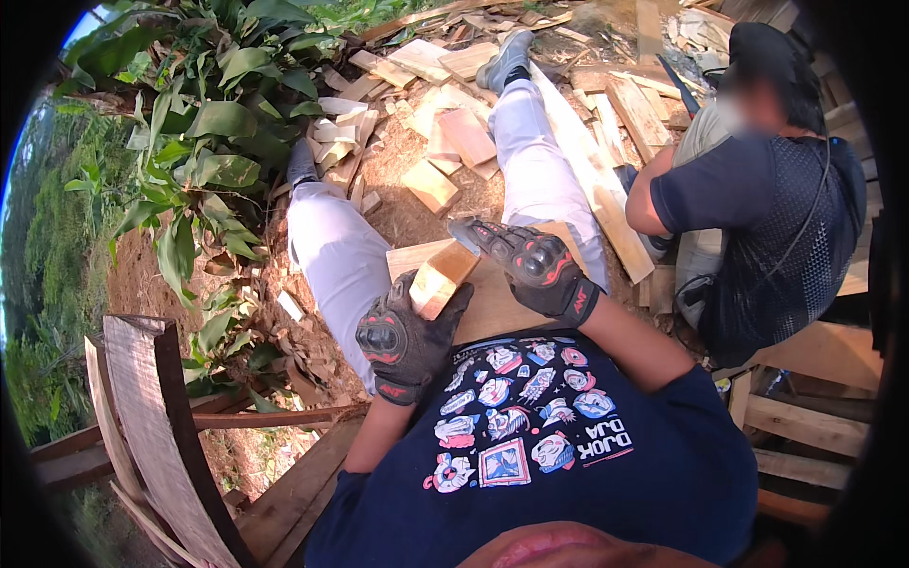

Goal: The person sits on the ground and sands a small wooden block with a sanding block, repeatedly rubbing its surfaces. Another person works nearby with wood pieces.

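A pale block of wood [443,279] is tilted up over my lap. My left hand [409,331], in a black glove with hard knuckle guards, is closed around its lower end, thumb along the near side. At its far end is my right hand [535,260], gloved the same way, with its fingers bent over a small grey, metal-looking piece [464,230] that touches or nearly touches the block. The fingers partly hide that piece, so its kind is unclear. Across my thighs, beneath both hands, lies a flat wooden board [507,308].
Cut wood pieces [464,137] litter the dirt between and beyond my outstretched legs. A long plank [597,180] runs beside my right leg. Another person [767,208] sits close on the right. Leafy plants [204,142] grow at left, above a thick upright timber [166,435].
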Action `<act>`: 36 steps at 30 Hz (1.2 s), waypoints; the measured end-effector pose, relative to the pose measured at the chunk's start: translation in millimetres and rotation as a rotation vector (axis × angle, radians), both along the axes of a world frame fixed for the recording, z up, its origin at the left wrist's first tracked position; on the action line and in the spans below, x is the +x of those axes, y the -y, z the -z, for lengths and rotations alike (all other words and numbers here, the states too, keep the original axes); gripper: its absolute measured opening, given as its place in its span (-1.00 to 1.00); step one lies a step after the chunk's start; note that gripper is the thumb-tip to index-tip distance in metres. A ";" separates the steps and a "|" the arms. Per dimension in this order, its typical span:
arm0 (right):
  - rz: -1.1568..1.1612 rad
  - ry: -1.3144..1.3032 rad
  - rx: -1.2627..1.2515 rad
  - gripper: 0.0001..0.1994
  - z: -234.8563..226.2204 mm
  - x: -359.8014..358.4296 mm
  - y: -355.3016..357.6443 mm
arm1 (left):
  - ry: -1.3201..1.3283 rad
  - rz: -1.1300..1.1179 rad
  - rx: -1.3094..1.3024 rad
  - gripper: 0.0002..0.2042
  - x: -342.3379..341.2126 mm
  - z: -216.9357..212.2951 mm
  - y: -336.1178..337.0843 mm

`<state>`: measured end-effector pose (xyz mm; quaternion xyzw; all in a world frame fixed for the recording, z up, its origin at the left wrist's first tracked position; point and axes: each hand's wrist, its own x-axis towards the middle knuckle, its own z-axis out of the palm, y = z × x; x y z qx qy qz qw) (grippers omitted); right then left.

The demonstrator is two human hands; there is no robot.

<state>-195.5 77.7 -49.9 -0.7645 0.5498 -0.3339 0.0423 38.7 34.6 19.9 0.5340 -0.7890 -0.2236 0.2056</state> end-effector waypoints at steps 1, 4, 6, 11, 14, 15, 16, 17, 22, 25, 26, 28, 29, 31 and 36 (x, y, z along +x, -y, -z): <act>0.075 -0.100 0.083 -0.29 18.1 -16.7 4.3 | -0.031 0.019 0.034 -0.48 3.0 -6.3 3.7; 0.214 0.122 0.342 -0.33 -15.4 -23.8 19.3 | -0.067 0.020 0.028 -0.49 12.6 7.9 6.8; 0.226 0.265 0.206 -0.35 -23.9 -15.0 18.9 | -0.110 0.001 0.075 -0.50 15.2 11.6 4.8; 0.090 -0.073 0.276 -0.41 21.5 2.0 21.4 | -0.102 -0.026 0.120 -0.50 11.0 14.4 9.6; 0.303 0.045 0.179 -0.45 18.7 -24.8 24.8 | -0.126 -0.015 0.098 -0.50 10.6 15.7 10.9; 0.312 0.105 0.211 -0.45 -2.1 -22.1 25.8 | -0.126 -0.020 0.090 -0.51 11.1 16.2 11.0; 0.337 0.167 0.240 -0.45 -14.7 -19.0 24.2 | -0.126 -0.008 0.080 -0.51 9.8 14.5 11.7; 0.269 0.166 0.084 -0.44 -13.5 -11.2 23.2 | -0.120 -0.007 0.089 -0.51 9.1 13.0 11.2; 0.028 -0.072 0.186 -0.36 5.3 -3.1 23.6 | -0.170 0.020 0.095 -0.52 14.1 23.8 11.5; 0.170 0.079 0.164 -0.38 9.1 -33.0 33.2 | 0.012 0.010 0.064 -0.48 9.6 0.9 6.1; 0.164 0.143 0.134 -0.36 7.0 -31.7 29.8 | 0.009 0.031 0.054 -0.46 7.5 -1.5 4.7; 0.110 0.168 0.028 -0.33 -41.9 -10.6 24.1 | 0.010 0.065 0.031 -0.44 6.7 -3.9 2.8; 0.073 0.131 -0.046 -0.31 -68.0 4.2 17.2 | 0.022 0.095 -0.024 -0.44 10.6 2.8 2.3; -0.021 0.031 0.054 -0.34 -32.6 8.1 11.1 | -0.060 0.155 -0.048 -0.44 11.6 21.5 5.5; 0.149 0.091 0.114 -0.50 16.3 -58.8 27.7 | 0.009 0.219 -0.069 -0.47 11.8 8.1 0.7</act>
